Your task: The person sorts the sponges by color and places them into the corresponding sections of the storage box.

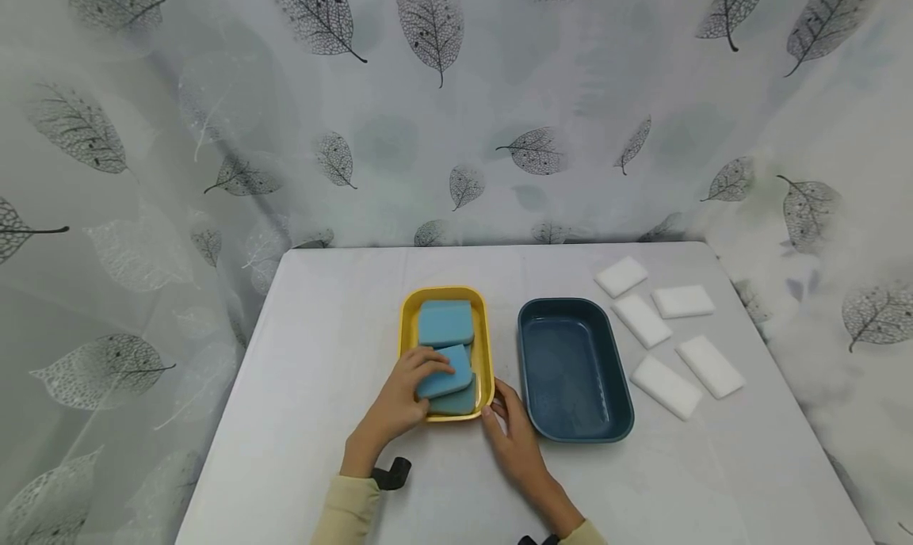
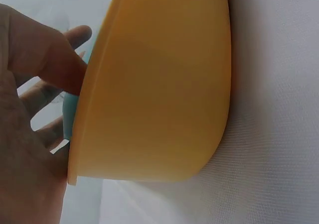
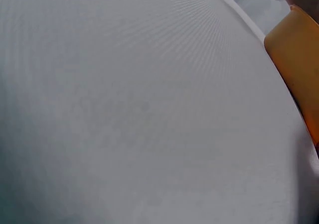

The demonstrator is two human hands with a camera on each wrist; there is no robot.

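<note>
A big curtain (image 1: 385, 141) with leaves on it hangs behind the yellow tub (image 1: 488, 335). A white table (image 1: 321, 323) lies under the yellow tub. A dark blue tub (image 1: 573, 371) sits just to the right of the yellow tub, near it but apart, and I see only its bare floor inside. The left hand (image 1: 399, 394) reaches into the yellow tub and grips the top blue block (image 1: 444, 380) with its thumb and fingers. The right hand (image 1: 517, 442) holds the near right corner of the yellow tub. The top blue block is inside the yellow tub, tilted on a lower blue block (image 1: 460, 402). A far blue block (image 1: 445, 319) lies at the yellow tub's back end. Five white blocks (image 1: 666, 385) lie well to the right of the yellow tub.
</note>
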